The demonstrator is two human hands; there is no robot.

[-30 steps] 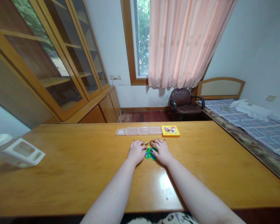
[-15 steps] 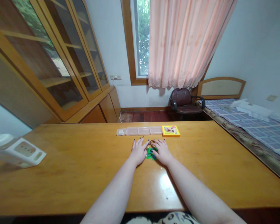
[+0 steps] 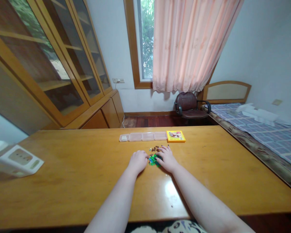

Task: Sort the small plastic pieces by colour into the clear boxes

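Observation:
A small pile of green pieces with some blue ones [image 3: 154,160], like tiny building bricks, lies on the wooden table [image 3: 87,181]. Just behind it are several loose brown pieces [image 3: 154,149]. At the pile's left edge is my left hand [image 3: 138,161], its fingers curled in and pressed together; whatever they may hold is hidden. My right hand [image 3: 169,159] rests at the right side of the pile, fingers spread and reaching over the pieces.
Behind the pieces stand a row of clear plastic compartments [image 3: 142,137] and a flat yellow box [image 3: 176,136]. A white container [image 3: 24,160] is on the left of the table. A tiny dark speck [image 3: 172,206] lies near the front edge. Beyond are a chair [image 3: 188,105] and a bed [image 3: 254,126].
My left hand has drawn back and left, its outstretched fingers now curled. My right hand stays by the pile. The brown pieces behind the pile show more clearly.

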